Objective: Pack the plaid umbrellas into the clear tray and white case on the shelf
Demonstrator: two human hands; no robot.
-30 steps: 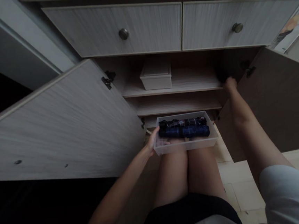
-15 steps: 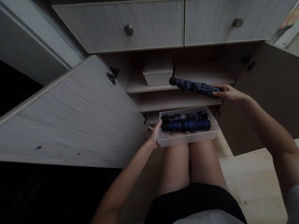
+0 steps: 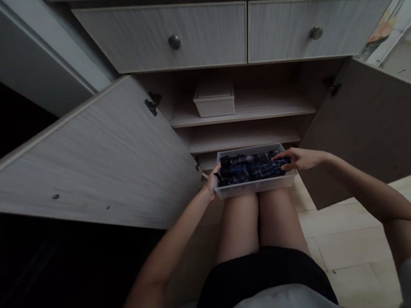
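Observation:
A clear plastic bin point(image 3: 255, 186) rests on my knees in front of an open cabinet. Three folded dark plaid umbrellas point(image 3: 252, 167) lie in it. My left hand point(image 3: 213, 181) grips the bin's left end, fingers curled round its rim. My right hand point(image 3: 297, 159) reaches over the bin's right end, its fingers closed round the end of a blue plaid umbrella point(image 3: 268, 167) that lies in the bin.
Both cabinet doors stand open: the left door point(image 3: 83, 160) and the right door point(image 3: 372, 130). A white lidded box point(image 3: 214, 100) sits on the upper shelf. Two drawers with round knobs point(image 3: 174, 42) are above. Pale floor tiles point(image 3: 345, 237) lie to the right.
My right hand drew a blue plaid umbrella out of the cabinet shelf and brought it down into the bin. My left hand stayed on the bin.

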